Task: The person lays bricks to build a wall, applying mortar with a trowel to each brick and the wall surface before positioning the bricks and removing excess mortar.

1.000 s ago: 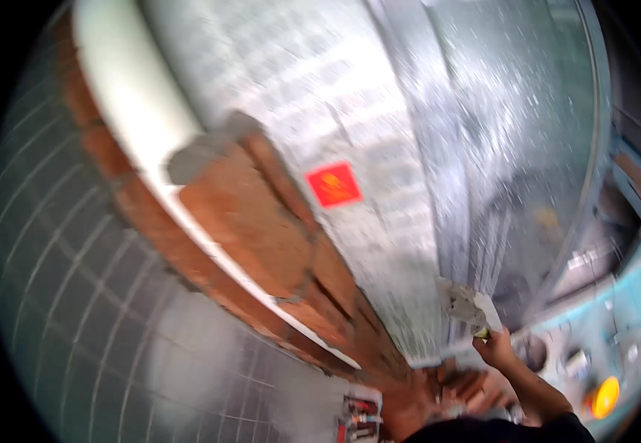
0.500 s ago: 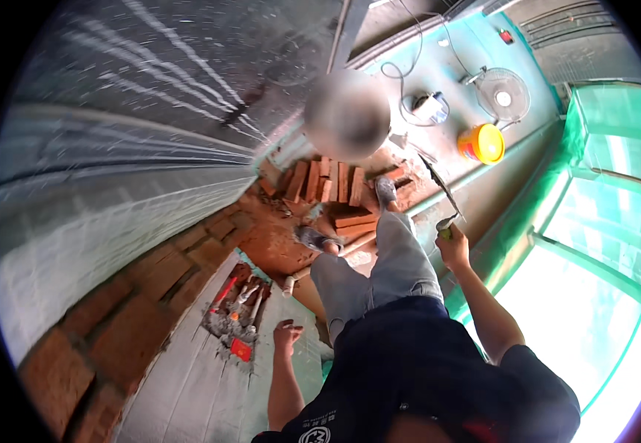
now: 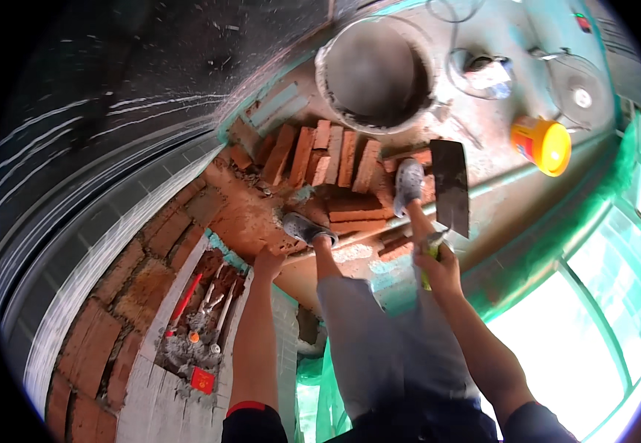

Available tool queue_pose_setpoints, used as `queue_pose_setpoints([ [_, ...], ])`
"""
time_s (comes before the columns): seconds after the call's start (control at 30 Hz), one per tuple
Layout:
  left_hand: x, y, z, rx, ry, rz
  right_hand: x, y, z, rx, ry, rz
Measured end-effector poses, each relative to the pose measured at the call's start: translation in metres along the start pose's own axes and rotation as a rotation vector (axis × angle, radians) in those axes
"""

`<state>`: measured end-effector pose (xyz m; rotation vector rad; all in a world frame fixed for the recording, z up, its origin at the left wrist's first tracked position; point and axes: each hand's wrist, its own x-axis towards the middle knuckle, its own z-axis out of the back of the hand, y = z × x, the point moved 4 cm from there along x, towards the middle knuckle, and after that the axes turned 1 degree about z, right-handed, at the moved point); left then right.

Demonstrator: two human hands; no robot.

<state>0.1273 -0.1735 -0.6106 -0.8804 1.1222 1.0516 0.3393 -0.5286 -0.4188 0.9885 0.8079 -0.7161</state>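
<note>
A trowel with a wide dark rectangular blade and a yellow-green handle is gripped in my right hand. Its blade is over the floor beside my right shoe. My left hand reaches forward past the top of the white panelled wall, close to the end of a pale pipe. The back of that hand faces me and its fingers are mostly hidden. Past my shoes lie several red bricks, some in a row and some stacked. A large round tub of grey mortar stands behind them.
A yellow bucket, a fan and a coiled cable are at the far right. Green netting lines the right side. At left, a brick wall top adjoins a recess with pipes and a red box.
My left hand has moved forward over the reddish floor. The trowel's blade has turned broadside into view. My head view has shifted, bringing the tub and bricks closer.
</note>
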Motion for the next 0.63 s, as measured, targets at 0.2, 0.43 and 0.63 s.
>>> queue_pose_setpoints([
  [0.2,0.142,-0.025,0.019,0.591,-0.341,-0.061,0.049,-0.012,-0.043,0.150,0.148,-0.094],
  [0.43,0.257,-0.033,0.035,0.297,-0.736,-0.586,0.068,-0.022,-0.049,0.035,0.084,-0.316],
  [0.63,0.278,-0.025,0.034,0.379,-0.817,-0.697,0.071,-0.017,-0.070,0.135,0.012,-0.334],
])
